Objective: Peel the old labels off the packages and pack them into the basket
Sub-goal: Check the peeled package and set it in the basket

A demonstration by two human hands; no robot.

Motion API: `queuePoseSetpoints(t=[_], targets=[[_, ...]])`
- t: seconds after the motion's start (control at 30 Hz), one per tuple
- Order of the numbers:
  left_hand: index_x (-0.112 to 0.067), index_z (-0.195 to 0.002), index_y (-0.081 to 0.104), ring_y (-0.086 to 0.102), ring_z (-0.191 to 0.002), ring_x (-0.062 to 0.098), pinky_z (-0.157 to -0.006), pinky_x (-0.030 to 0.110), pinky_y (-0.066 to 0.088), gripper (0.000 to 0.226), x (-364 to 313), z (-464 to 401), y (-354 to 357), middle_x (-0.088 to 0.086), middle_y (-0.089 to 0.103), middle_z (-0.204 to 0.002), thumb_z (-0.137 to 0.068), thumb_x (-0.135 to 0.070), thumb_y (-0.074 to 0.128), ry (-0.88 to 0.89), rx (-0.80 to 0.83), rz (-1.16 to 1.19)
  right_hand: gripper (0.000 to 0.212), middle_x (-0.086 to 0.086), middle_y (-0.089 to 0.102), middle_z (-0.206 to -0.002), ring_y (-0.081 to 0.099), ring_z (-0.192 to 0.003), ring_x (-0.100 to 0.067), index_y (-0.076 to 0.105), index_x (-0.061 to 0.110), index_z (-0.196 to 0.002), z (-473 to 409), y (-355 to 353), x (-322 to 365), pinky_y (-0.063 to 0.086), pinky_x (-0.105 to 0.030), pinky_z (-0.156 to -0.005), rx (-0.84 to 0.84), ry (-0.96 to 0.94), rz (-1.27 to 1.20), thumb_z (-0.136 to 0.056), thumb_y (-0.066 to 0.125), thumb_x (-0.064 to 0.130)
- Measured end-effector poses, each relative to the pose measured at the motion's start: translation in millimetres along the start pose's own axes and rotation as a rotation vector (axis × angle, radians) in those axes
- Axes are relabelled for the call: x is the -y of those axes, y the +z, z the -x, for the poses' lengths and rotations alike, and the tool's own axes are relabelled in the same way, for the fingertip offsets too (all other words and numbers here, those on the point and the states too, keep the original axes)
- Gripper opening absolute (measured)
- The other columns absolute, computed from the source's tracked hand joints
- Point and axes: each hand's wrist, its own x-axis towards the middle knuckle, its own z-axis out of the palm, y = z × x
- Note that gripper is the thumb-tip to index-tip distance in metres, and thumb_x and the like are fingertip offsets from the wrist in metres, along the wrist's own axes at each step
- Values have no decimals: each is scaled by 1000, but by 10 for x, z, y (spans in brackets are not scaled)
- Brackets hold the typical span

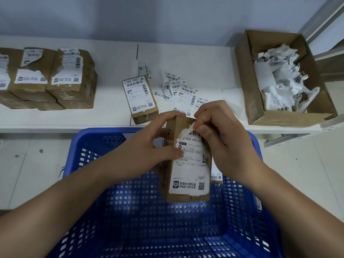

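A small brown cardboard package (184,197) is held upright over the blue plastic basket (115,211). My left hand (149,144) grips its left side, thumb on the white shipping label (189,168). My right hand (223,138) pinches the label's torn top corner, which is lifted off the box. Another labelled package (141,101) lies on the white shelf (111,116) beyond the basket. Part of one more package (216,175) shows in the basket behind my right wrist.
Stacked brown packages (55,81) with half-torn labels stand at the shelf's left. Loose peeled labels (182,92) lie mid-shelf. An open cardboard box (249,81) full of crumpled label scraps sits at the right. Tiled floor lies on both sides of the basket.
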Motion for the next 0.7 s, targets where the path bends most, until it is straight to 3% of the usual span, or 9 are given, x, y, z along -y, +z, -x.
queuePoseSetpoints(t=[0.1,0.2,0.33,0.43,0.5,0.6,0.7], targets=[[-61,-127,49,75,-98,19,-73,41,65,64,13,1,1,-11,71,-113,-90,-14,73,-20,-11,17,11,6,60,-105,57,-102,-10,65,8,-99,3,-10,-26,41,-14,-87,12,6,-20,-96,57,0],[-61,-125,50,75,-100,21,-76,45,64,63,12,-2,23,-5,70,-118,-91,-14,73,-31,-16,38,23,16,58,-105,56,-97,-4,67,16,-113,22,-7,-46,40,-12,-85,14,17,52,-94,66,3],[-63,-122,50,75,-102,20,-75,43,64,63,8,-3,45,-2,67,-123,-91,-13,72,-13,5,40,44,8,56,-105,54,-94,-1,64,19,-132,44,13,-80,43,-11,-84,-11,34,103,-91,70,6],[-58,-127,49,72,-107,18,-79,41,64,58,25,5,53,-3,67,-123,-90,-21,73,15,5,51,27,2,56,-105,58,-97,-16,75,23,-116,35,19,-103,49,-22,-82,-85,23,93,-90,69,17],[-55,-128,48,71,-109,16,-84,40,63,44,9,26,85,-9,69,-121,-90,-40,65,16,6,71,21,1,56,-105,60,-95,-20,78,23,-108,33,32,-109,49,-23,-81,-111,31,59,-89,70,19],[-57,-124,49,72,-105,13,-82,35,62,29,18,33,123,-10,71,-117,-95,-57,44,6,-43,24,18,1,57,-107,60,-93,-16,79,17,-105,41,67,-108,48,-19,-80,-102,16,58,-89,70,18],[-57,-116,50,74,-92,12,-71,27,62,20,44,24,141,-6,73,-105,-102,-51,39,-24,-94,-14,18,4,56,-110,59,-99,-10,79,13,-102,52,83,-127,48,-18,-82,-40,29,56,-92,66,21]])
